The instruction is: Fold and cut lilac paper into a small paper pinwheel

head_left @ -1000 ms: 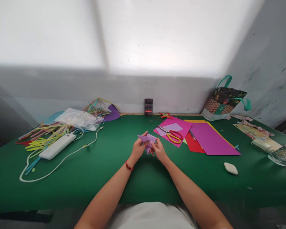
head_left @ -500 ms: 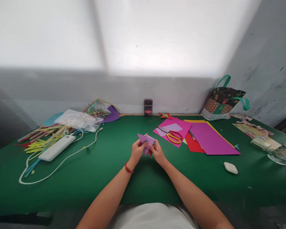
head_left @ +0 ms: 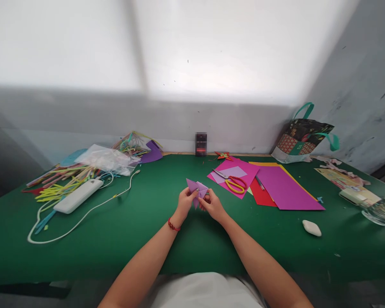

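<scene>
Between my two hands is a piece of folded purple origami paper (head_left: 193,185) with pointed corners, held above the green table (head_left: 131,239). My left hand (head_left: 185,202) pinches its left side, thumb on top. On the right edge, my right hand (head_left: 213,206) is closed on the same paper, its fingers partly tucked beneath. Fingers cover the lower middle of the folds. Right of my hands, scissors (head_left: 235,185) with red and yellow handles rest on magenta paper (head_left: 253,171) and a small lilac sheet (head_left: 240,172).
A phone (head_left: 201,144) stands against the wall, near a red-orange paper star (head_left: 223,155). Purple sheets (head_left: 290,188), a white eraser-like block (head_left: 312,228), a glass (head_left: 377,211) and a bag (head_left: 300,141) are to the right. Leftward lie a white power bank (head_left: 78,196), its cable and paper strips (head_left: 56,190).
My right fingers have shifted slightly on the folded paper, which both hands still hold. The whole view has moved a little; the other things lie where they were.
</scene>
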`<state>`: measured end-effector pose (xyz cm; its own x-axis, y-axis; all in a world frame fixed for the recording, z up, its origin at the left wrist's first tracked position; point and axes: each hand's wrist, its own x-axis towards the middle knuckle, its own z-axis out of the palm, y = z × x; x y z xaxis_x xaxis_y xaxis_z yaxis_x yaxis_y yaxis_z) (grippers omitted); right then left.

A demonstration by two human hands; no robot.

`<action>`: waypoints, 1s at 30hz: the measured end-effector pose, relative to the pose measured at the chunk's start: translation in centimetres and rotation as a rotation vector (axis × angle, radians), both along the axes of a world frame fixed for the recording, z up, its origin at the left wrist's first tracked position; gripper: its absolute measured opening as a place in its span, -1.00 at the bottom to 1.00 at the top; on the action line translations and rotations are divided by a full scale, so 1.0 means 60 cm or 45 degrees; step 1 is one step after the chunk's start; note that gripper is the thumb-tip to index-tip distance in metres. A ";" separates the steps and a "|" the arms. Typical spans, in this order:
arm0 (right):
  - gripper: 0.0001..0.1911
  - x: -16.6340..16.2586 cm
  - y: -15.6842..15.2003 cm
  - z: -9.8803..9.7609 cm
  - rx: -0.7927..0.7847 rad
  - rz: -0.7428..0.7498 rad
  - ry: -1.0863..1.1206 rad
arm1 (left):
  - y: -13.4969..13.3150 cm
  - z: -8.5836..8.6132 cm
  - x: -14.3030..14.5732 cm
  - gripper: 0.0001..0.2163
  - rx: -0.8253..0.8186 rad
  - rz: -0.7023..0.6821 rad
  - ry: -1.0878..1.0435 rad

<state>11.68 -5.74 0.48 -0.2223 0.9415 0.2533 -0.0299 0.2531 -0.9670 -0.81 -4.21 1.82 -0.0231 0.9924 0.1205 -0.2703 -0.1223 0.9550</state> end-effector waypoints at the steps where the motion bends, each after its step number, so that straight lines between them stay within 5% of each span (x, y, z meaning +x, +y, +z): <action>1: -0.65 0.000 0.000 0.000 0.007 -0.002 -0.010 | 0.000 0.000 0.000 -0.73 -0.006 0.005 -0.003; 11: -0.55 -0.003 0.013 -0.007 -0.127 0.064 0.147 | 0.002 0.015 -0.004 -0.73 0.004 0.051 0.034; 30: -0.68 -0.005 -0.008 0.000 0.132 -0.102 -0.200 | -0.003 0.021 -0.006 -0.72 -0.019 0.037 -0.019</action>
<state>11.39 -6.22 0.48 -0.1920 0.9286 0.3176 0.1436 0.3467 -0.9269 -1.17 -4.42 3.08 -0.0538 0.9930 0.1051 -0.2814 -0.1161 0.9525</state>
